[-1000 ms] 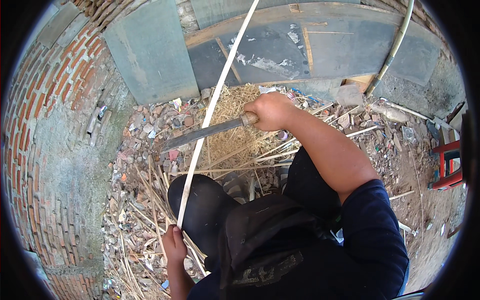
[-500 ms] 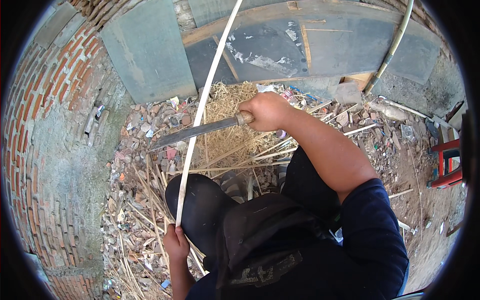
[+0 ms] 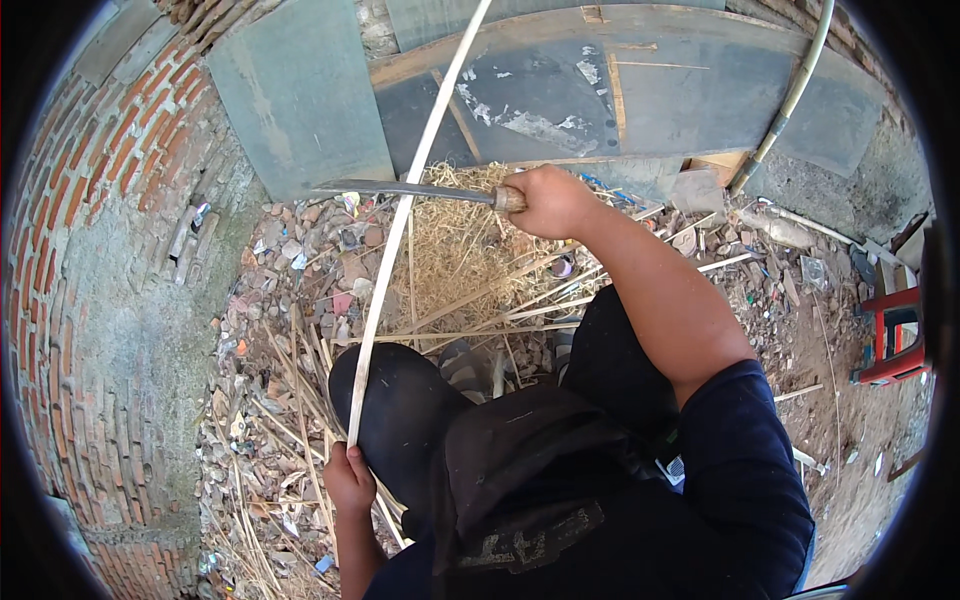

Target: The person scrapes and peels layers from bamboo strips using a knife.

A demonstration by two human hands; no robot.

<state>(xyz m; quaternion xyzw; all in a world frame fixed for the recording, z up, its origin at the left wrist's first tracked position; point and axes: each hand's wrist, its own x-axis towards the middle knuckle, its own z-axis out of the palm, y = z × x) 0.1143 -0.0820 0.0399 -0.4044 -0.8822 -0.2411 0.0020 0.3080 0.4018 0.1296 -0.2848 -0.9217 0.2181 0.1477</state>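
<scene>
A long pale bamboo strip (image 3: pixel 388 262) rises from my left hand (image 3: pixel 350 482), crosses over my left knee and runs past the top of the view. My left fingers are closed round its lower end. In my right hand (image 3: pixel 550 203), held out in front of me, is the wooden handle of a machete (image 3: pixel 425 190). Its blade points left, nearly level, and crosses the strip well up its length. The blade appears edge-on. Whether it touches the strip, I cannot tell.
Curled shavings (image 3: pixel 465 255) lie heaped between my feet and the grey panels (image 3: pixel 680 105) ahead. Several loose strips (image 3: pixel 480 325) are scattered over rubble. A brick wall (image 3: pixel 110 330) stands at left, a red plastic stool (image 3: pixel 890 335) at right. A bamboo pole (image 3: pixel 775 125) leans on the panels.
My right hand has pushed the machete farther away along the strip. Its blade has swung from a downward slant to nearly level. My left hand keeps its hold on the strip's lower end.
</scene>
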